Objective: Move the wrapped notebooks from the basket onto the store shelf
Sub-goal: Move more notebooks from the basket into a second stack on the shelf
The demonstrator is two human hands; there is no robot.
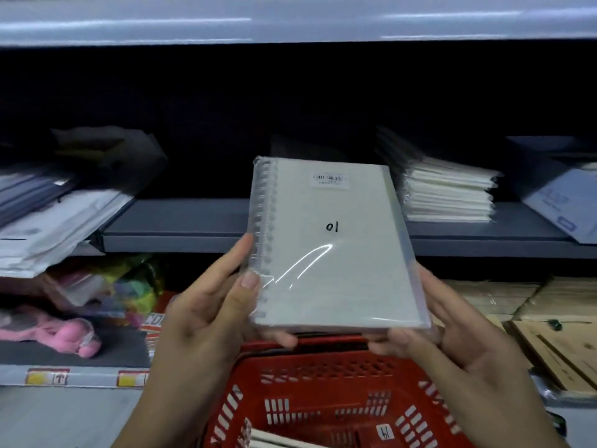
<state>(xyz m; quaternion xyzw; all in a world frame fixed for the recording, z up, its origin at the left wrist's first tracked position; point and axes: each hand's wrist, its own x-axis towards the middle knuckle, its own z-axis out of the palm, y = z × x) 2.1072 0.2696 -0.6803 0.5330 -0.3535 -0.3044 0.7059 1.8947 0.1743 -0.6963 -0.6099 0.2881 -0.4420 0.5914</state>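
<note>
A white spiral notebook in clear plastic wrap is held upright in front of me, over the red basket. It carries a barcode label near its top and a handwritten "01". My left hand grips its spiral edge, thumb on the cover. My right hand supports its lower right corner from behind. A stack of similar wrapped notebooks lies on the grey shelf behind, to the right. More wrapped notebooks show at the basket's bottom.
Grey and white packets lean on the shelf's left. A blue-white pack sits at the far right. Below are a pink toy, colourful packets and wooden boards. An upper shelf overhangs.
</note>
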